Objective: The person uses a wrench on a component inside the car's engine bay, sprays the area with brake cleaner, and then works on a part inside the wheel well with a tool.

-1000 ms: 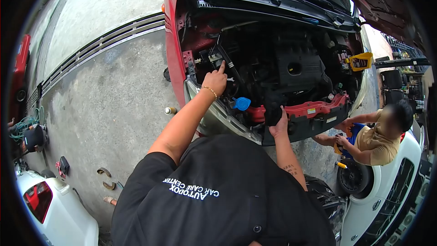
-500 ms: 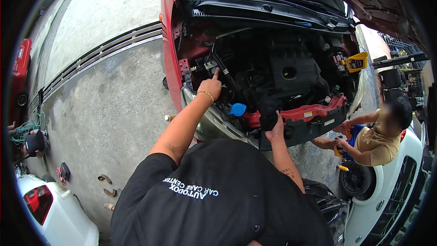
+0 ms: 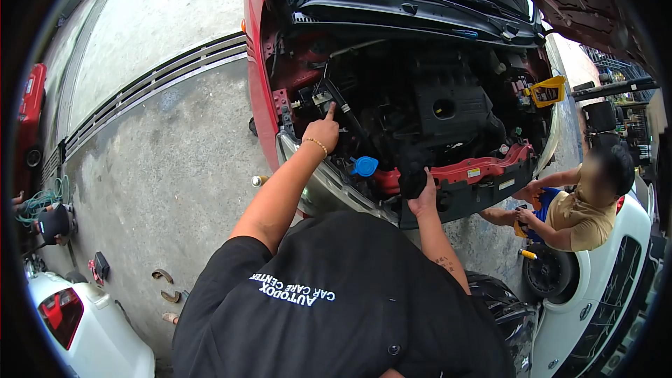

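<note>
My left hand (image 3: 320,133), with a beaded bracelet at the wrist, reaches over the left front corner of the engine bay. Its index finger is stretched out at a small metal-topped part (image 3: 323,98) beside a black hose; whether it touches cannot be made out. The other fingers look curled, with nothing visible in them. Over the red front crossmember (image 3: 451,171), my right hand (image 3: 424,199) holds a dark bundle, seemingly a black cloth (image 3: 413,180). A blue cap (image 3: 365,166) sits between my hands. The black engine cover (image 3: 453,108) lies beyond.
The raised red hood (image 3: 588,0) hangs overhead at the right. A yellow container (image 3: 547,91) stands at the bay's right side. A co-worker (image 3: 577,210) is close by on the right, near a white car (image 3: 595,308). Curved metal pieces (image 3: 166,285) lie on the floor.
The view has shifted slightly, so the car appears a little further left. My left index finger has moved slightly down from the metal-topped part. My right hand keeps hold of the dark bundle.
</note>
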Demonstrator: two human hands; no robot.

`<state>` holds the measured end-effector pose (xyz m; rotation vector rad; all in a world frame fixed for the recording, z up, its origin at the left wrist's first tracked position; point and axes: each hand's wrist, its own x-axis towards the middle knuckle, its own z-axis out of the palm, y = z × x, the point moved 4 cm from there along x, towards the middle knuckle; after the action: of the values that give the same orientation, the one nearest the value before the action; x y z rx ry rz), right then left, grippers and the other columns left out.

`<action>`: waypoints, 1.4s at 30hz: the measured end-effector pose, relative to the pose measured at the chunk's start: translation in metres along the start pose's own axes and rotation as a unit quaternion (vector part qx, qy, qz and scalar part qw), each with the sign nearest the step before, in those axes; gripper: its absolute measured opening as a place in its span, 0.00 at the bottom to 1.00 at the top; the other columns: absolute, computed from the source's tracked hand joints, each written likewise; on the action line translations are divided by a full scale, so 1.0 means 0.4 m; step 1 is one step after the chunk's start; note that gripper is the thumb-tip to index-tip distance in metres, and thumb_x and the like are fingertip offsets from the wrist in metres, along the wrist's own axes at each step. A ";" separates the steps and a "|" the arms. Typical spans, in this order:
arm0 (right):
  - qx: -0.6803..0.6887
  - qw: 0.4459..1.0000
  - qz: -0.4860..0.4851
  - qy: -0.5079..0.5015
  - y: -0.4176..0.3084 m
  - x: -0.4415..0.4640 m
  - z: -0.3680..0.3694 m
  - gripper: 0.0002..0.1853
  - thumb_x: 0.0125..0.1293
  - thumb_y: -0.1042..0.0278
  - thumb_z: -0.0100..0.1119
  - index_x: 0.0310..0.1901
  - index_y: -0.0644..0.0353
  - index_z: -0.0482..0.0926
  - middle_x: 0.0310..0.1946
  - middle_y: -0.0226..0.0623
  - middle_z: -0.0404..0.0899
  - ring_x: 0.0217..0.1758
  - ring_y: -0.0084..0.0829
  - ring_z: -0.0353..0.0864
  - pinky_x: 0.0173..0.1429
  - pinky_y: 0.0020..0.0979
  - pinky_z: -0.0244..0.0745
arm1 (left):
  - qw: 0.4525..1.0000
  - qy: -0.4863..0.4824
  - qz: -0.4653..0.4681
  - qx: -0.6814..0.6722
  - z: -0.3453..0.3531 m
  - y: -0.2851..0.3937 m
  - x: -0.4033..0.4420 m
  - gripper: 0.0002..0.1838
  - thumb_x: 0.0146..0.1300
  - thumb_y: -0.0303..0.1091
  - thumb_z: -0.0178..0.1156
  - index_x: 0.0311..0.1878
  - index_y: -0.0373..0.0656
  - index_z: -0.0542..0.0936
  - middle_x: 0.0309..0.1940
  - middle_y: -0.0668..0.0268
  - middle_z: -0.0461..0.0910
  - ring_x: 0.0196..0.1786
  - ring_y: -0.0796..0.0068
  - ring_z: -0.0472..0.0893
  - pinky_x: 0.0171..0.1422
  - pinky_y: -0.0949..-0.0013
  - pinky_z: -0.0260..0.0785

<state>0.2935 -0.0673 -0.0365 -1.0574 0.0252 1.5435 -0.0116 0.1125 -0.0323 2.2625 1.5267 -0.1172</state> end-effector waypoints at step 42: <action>-0.023 0.999 -0.019 0.028 0.000 -0.015 0.018 0.20 0.79 0.47 0.56 0.57 0.53 0.86 0.52 0.31 0.89 0.54 0.35 0.88 0.64 0.38 0.83 | 0.999 -0.037 -0.016 0.001 -0.024 0.003 -0.012 0.17 0.71 0.29 0.53 0.51 0.38 0.90 0.88 0.56 0.49 0.54 0.48 0.90 0.58 0.50 0.84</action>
<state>0.2885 -0.0680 -0.0284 -1.1309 0.0092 1.4862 -0.0139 0.1114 -0.0215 2.2093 1.5257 -0.2088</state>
